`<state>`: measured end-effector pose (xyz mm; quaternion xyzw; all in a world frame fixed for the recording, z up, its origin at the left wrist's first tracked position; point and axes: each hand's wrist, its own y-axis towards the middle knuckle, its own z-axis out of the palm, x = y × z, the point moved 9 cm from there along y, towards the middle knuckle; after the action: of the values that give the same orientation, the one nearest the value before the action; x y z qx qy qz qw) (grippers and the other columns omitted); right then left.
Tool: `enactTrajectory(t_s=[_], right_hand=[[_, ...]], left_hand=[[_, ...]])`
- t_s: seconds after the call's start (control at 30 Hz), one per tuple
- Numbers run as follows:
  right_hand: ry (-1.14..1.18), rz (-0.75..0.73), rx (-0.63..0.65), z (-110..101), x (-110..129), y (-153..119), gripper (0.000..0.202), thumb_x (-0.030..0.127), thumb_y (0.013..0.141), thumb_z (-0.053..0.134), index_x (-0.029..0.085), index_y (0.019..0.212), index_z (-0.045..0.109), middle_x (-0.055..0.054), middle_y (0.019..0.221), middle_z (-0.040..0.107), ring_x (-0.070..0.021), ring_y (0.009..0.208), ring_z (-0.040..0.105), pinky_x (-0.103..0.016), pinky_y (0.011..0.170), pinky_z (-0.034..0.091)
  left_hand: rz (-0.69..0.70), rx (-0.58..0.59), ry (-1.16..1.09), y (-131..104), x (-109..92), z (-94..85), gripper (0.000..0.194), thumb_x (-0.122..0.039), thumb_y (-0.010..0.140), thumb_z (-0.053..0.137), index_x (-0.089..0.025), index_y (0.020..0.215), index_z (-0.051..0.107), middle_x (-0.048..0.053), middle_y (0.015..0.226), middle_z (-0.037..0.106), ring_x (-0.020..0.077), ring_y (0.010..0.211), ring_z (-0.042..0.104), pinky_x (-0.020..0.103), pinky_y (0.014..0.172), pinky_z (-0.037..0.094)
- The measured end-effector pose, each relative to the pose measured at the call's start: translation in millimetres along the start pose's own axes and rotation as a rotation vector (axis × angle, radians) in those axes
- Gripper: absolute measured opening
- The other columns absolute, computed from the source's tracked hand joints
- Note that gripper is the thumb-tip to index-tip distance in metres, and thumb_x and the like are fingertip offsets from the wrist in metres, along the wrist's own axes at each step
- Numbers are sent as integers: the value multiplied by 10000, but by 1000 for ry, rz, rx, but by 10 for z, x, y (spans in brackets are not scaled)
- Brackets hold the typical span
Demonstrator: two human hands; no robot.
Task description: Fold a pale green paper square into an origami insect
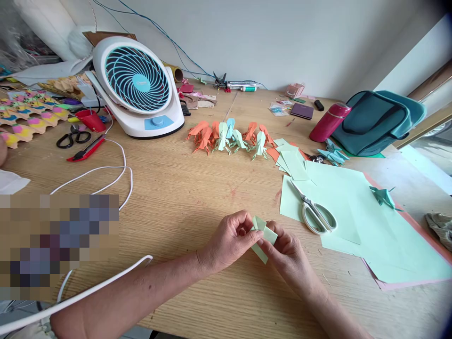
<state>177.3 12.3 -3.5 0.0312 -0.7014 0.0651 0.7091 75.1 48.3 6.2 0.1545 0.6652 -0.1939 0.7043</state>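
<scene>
The tabletop (pixel 169 188) is edged by the wall at the back, and its front edge is glimpsed low in the view, just beyond the left forearm. A broad stretch of wood grain is seen ahead of both hands, bounded at the back by a row of orange, pale green and blue folded figures (pixel 223 136) and, farther left, by the base of a white fan (pixel 137 80). On the left, room is limited by loops of white cable (pixel 129 181), and a thicker white cord (pixel 106 286) is seen crossing in front of the left forearm. On the right, the space is bordered by large pale green sheets (pixel 381 230), on which white-handled scissors (pixel 310 206) are laid with the blades pointed away, near the right hand (pixel 289 249) but apart from it. Beyond the sheets, a pink bottle (pixel 330 122) is placed beside a teal bag (pixel 374 122). The small folded paper (pixel 270 235), pale green, is held between the two hands, in front of the tabletop's middle. By the left hand (pixel 229 242) it is pinched at its left side, with the thumb laid across the top; by the right hand it is gripped at its lower right, with the thumb pressed on the near face. One flap is pointed upward between the hands, and a corner is left showing below the thumbs. How the underside is supported cannot be fully made out, since the far fingers are partly hidden.
</scene>
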Motion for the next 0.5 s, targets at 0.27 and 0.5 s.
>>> enactTrajectory(t_s=[0.27,0.5], right_hand=[[47,90,-12,-14,-98,12,400,536,818,714,205,730,507,46,656,435,-108,594,359,-231,523,317],[120,147,5,-2,-93,35,433,576,801,711,192,736,525,35,674,453,-105,608,372,-231,541,330]], left_hand=[[-17,-17,2,6,36,-27,238,-324,811,665,-162,729,510,-29,675,482,99,623,423,243,589,355],[4,11,-51,22,35,-1,271,-341,835,655,-164,722,483,-31,671,465,100,632,412,244,595,350]])
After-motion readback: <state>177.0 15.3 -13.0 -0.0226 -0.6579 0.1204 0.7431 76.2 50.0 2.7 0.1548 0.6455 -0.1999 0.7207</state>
